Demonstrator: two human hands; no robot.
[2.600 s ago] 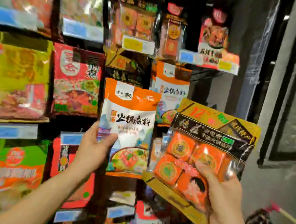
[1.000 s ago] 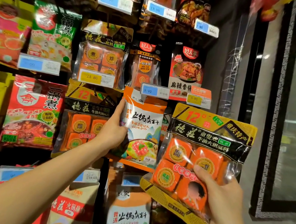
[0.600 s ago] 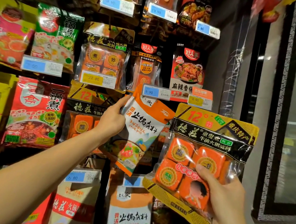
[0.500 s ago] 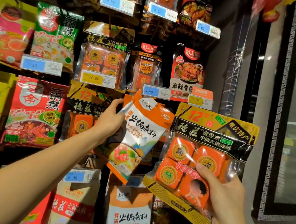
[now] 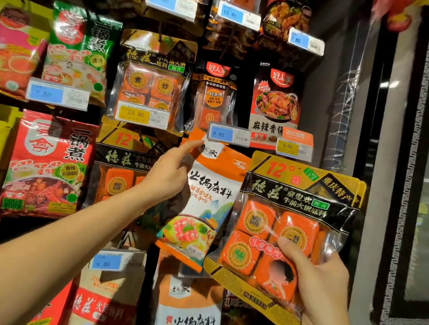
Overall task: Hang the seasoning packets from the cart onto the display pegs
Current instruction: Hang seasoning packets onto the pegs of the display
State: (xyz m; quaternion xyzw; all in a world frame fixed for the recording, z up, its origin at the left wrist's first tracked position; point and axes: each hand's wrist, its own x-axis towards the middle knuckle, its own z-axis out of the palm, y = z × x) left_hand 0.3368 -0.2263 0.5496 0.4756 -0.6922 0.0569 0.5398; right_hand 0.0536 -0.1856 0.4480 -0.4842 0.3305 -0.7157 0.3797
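A: Gripping anything with your left hand (image 5: 166,176)?

B: My index finger is stretched out, its tip on the top left corner of the orange-and-white hot pot base packet (image 5: 210,189). My other fingers are curled, and I cannot tell whether my thumb pinches it. That packet is tilted at mid-frame, just under the 9.90 price tag (image 5: 228,134).

A: And your right hand (image 5: 323,283)?

B: It clamps the black-and-gold packet of orange cubes (image 5: 293,197) at lower right, thumb on the front, fingers round its right edge.
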